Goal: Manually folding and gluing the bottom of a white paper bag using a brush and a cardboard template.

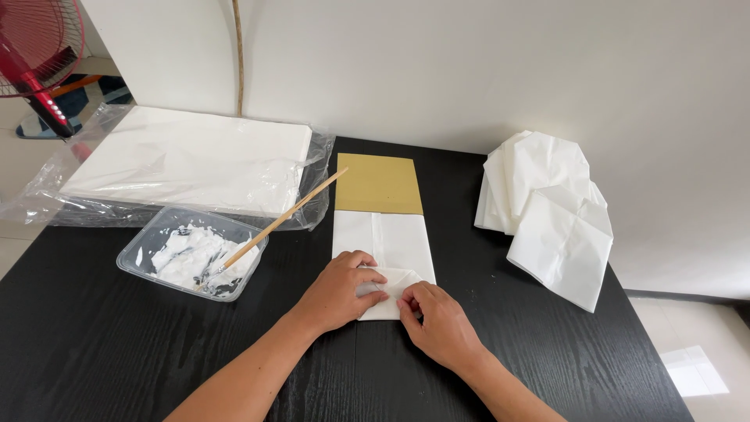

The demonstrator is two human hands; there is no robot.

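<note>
Both hands down on folded white paper sheet (384,254), mid-front of black worktop (94,344). Left hand (341,291) flat over lower left part of sheet, fingers (367,259) spread slightly and pressing, gripping nothing. Right hand (441,324) at lower right corner, fingers curled, tips pinching or pressing folded triangular flap; cannot tell whether flap is actually held. Sheet's far end overlapping tan card rectangle (378,181), both edges running straight away from the body. Near edge of sheet hidden under the hands.

Left of sheet: clear plastic tray (141,252) with white paste, thin wooden stick (283,221) leaning out of it, tip reaching toward tan card's near-left corner. Behind tray: stack of white paper in clear plastic wrap (187,160), overhanging worktop's left edge. Right: pile of folded white paper pieces (551,215), near worktop's right edge, well apart from hands. Red fan (39,47) top left, off worktop. Open black surface in front left and front right of forearms.
</note>
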